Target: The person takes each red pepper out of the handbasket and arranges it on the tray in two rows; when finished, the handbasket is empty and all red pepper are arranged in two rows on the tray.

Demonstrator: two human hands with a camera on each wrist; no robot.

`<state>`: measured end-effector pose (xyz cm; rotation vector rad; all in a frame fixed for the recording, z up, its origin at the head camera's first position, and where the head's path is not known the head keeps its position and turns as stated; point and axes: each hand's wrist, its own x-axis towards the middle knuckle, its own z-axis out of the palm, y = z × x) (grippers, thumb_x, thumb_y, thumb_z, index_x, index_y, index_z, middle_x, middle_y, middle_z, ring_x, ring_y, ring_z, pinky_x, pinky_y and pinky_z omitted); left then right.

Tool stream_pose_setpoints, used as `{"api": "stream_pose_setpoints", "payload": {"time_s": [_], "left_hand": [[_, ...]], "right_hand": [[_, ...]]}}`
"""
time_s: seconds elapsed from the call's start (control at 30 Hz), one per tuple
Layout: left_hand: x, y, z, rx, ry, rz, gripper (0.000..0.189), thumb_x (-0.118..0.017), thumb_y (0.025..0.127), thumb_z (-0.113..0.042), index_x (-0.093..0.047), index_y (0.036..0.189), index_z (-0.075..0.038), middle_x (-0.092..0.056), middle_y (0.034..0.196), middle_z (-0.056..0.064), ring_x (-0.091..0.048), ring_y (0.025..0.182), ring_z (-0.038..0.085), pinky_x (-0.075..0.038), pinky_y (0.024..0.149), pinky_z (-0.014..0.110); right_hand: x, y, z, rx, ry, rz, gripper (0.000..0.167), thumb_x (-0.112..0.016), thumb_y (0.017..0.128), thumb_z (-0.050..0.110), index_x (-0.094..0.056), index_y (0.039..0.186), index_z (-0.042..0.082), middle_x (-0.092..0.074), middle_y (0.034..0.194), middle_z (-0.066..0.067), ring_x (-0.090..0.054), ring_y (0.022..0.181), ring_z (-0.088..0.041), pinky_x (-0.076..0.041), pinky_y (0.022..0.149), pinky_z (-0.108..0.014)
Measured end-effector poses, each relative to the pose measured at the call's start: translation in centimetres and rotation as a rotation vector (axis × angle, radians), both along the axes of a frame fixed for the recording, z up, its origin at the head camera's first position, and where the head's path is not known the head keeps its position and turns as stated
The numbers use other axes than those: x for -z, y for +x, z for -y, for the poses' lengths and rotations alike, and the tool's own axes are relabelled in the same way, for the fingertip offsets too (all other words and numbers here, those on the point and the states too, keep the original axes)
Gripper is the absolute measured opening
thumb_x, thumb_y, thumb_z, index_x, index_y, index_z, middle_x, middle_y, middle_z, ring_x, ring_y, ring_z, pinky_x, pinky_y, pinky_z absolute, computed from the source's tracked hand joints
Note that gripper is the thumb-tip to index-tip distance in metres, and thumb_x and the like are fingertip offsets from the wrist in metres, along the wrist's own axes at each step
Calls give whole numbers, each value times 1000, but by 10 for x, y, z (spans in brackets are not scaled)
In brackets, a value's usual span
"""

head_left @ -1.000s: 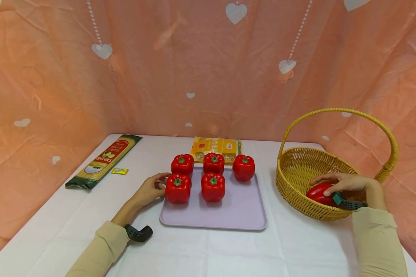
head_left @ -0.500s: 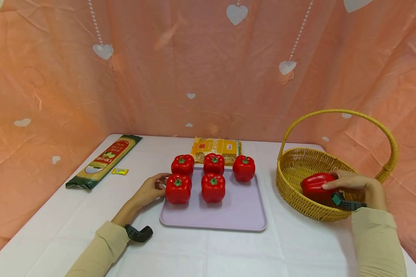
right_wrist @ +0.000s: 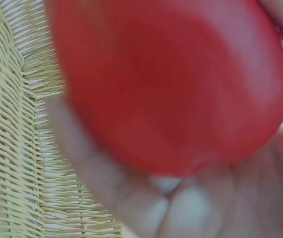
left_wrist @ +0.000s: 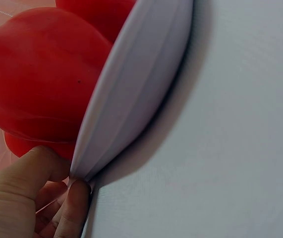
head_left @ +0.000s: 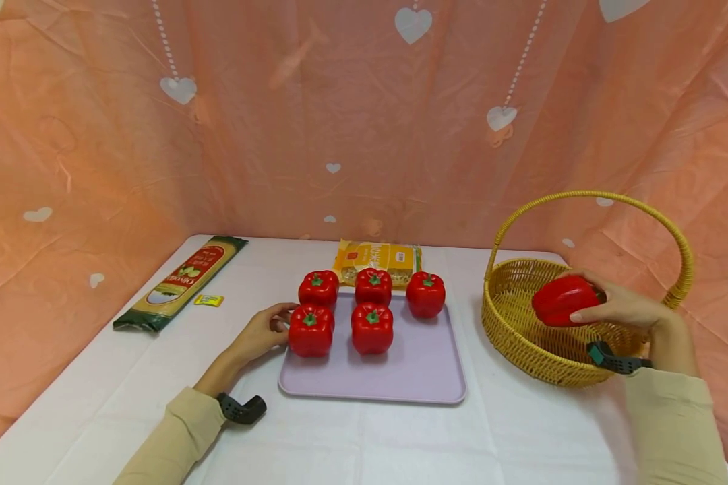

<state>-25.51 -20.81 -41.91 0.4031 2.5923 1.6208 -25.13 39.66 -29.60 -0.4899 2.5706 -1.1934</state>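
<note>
A red bell pepper (head_left: 564, 301) lies on its side in my right hand (head_left: 621, 306), which grips it over the wicker basket (head_left: 500, 330). Filling most of the right wrist view, that pepper (right_wrist: 171, 84) has fingers curled about it. At the left edge of the lilac tray (head_left: 373, 384), my left hand (head_left: 267, 333) pinches the rim. The left wrist view has the thumb and a finger either side of the tray's rim (left_wrist: 131, 84), below a pepper (left_wrist: 42, 74). Several red bell peppers with green stems, such as the front left one (head_left: 311, 331), stand upright in two rows on the tray.
Behind the tray lies a yellow grain packet (head_left: 379, 261). A long green and gold packet (head_left: 182, 283) is at the left, beside a small yellow sachet (head_left: 209, 300). The basket's tall handle (head_left: 588, 194) arches above its bowl.
My right hand has lifted the bell pepper up from inside the basket, and more of the pepper shows. The left hand and the tray have stayed put.
</note>
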Motion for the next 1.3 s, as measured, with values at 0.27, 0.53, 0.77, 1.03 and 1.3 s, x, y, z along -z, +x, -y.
{"api": "stream_pose_setpoints", "payload": {"time_s": [0.27, 0.53, 0.77, 1.03, 1.3], "left_hand": [[-3, 2, -1, -2, -2, 13, 58, -62, 80, 0, -41, 134, 4, -52, 107, 19, -48, 78, 18, -44, 58, 22], [-8, 4, -2, -2, -2, 15, 56, -59, 80, 4, -41, 133, 8, -52, 104, 20, -48, 78, 20, -44, 57, 22], [2, -1, 1, -12, -2, 23, 57, -62, 79, 0, -43, 133, 2, -52, 104, 17, -49, 79, 22, -45, 59, 23], [2, -1, 1, -7, 5, 21, 57, -63, 80, -1, -43, 133, 2, -52, 106, 17, -49, 79, 22, -45, 59, 23], [2, -1, 1, -11, -8, 21, 57, -64, 80, -2, -44, 133, 2, -53, 107, 18, -49, 78, 19, -45, 59, 22]], "right_hand": [[-15, 8, 20, 104, 72, -170, 66, -62, 88, 19, -23, 140, 10, -48, 113, -4, -52, 94, -6, -49, 74, -31], [-23, 12, 62, 102, -90, -305, 60, -65, 84, 7, -29, 132, 17, -43, 112, 5, -49, 95, -4, -52, 67, -25], [-18, 17, 100, 83, -166, -372, 65, -70, 79, 5, -32, 131, 17, -41, 121, 3, -45, 104, -11, -51, 72, -22], [-6, 19, 134, 86, -129, -484, 75, -77, 72, 8, -34, 134, 8, -43, 125, -6, -44, 108, -21, -49, 74, -19], [15, 16, 159, 99, -119, -489, 76, -79, 71, 13, -38, 134, 11, -41, 128, -11, -41, 116, -31, -50, 82, -45]]}}
